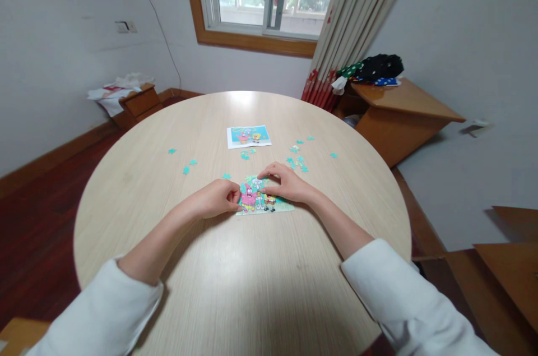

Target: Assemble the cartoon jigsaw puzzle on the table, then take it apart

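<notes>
A partly assembled jigsaw puzzle (249, 202) lies flat on the round table, showing a pink starfish, a pale figure in the middle and a yellow square character. My left hand (218, 198) has its fingers curled in at the puzzle's left edge, gripping it there. Over the upper right part rests my right hand (288, 182), thumb and forefinger apart and touching the surface. That hand covers some of the puzzle. Just beyond the puzzle is a printed reference picture (251, 135) with the same characters.
Several loose teal puzzle pieces (300, 161) are scattered to the right, with others (186, 170) to the left. One piece (226, 176) lies close to my left hand. The round wooden table (247, 289) reaches toward a window. A wooden cabinet (403, 103) holding cloths stands at the right.
</notes>
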Demonstrator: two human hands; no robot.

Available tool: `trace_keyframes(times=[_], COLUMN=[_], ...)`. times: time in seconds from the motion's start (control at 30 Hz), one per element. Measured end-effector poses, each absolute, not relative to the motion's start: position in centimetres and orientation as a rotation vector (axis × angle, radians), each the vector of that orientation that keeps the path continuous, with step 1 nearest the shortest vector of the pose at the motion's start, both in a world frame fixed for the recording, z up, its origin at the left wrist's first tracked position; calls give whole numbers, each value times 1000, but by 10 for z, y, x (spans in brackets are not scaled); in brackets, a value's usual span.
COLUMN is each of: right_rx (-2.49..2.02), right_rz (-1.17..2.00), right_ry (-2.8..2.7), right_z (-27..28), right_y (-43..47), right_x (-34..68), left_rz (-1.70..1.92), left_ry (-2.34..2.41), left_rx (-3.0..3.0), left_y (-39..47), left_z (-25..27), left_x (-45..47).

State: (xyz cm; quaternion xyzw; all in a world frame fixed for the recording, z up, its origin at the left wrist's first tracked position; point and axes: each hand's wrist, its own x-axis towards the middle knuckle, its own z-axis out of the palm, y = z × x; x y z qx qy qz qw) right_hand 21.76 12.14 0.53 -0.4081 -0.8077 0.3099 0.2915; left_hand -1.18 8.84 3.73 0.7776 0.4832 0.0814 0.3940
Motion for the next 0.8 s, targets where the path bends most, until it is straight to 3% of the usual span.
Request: trace_keyframes(times=[0.17,0.5,0.8], right_rx=[-1151,-1242,-1300], right_rz=[917,918,951], right_ry=[-1909,-1718,-1675], right_z=[3,-2,2], right_y=[126,134,132], right_x=[220,220,220], left_rz=[270,841,1018], left_ry=[1237,1446,1148], left_rx=[1796,1439,982], left_y=[87,102,111], left_z=[41,47,36], left_x=[-11,-23,-29])
